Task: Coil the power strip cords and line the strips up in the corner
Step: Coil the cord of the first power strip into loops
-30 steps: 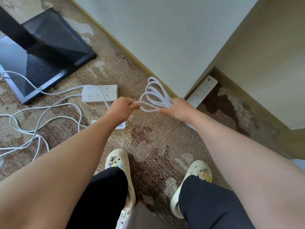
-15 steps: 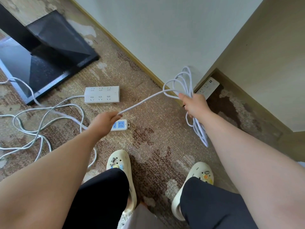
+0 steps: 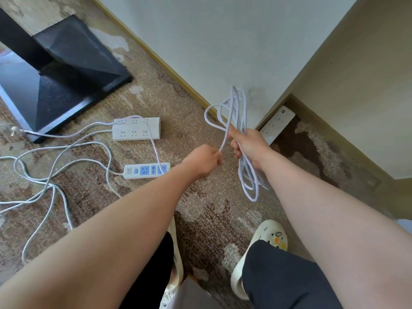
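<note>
My right hand (image 3: 249,144) grips a bundle of white cord loops (image 3: 239,112); loops stick up above the fist and hang below it. My left hand (image 3: 201,161) pinches the free run of the same cord just left of the bundle. A long white power strip (image 3: 276,123) leans along the wall in the corner, partly hidden behind my right hand. On the carpet lie a wide white strip (image 3: 136,128) and a narrow strip with blue sockets (image 3: 146,171), their loose cords (image 3: 51,181) tangled to the left.
A black stand base (image 3: 64,85) sits at the upper left on the patterned carpet. White wall and a beige panel meet at the corner. My two feet in cream clogs (image 3: 265,241) stand below the hands.
My left hand moved right and up, close to my right hand, bringing the cord in. The stretched length between the hands is now short, and the blue-socket strip shows fully.
</note>
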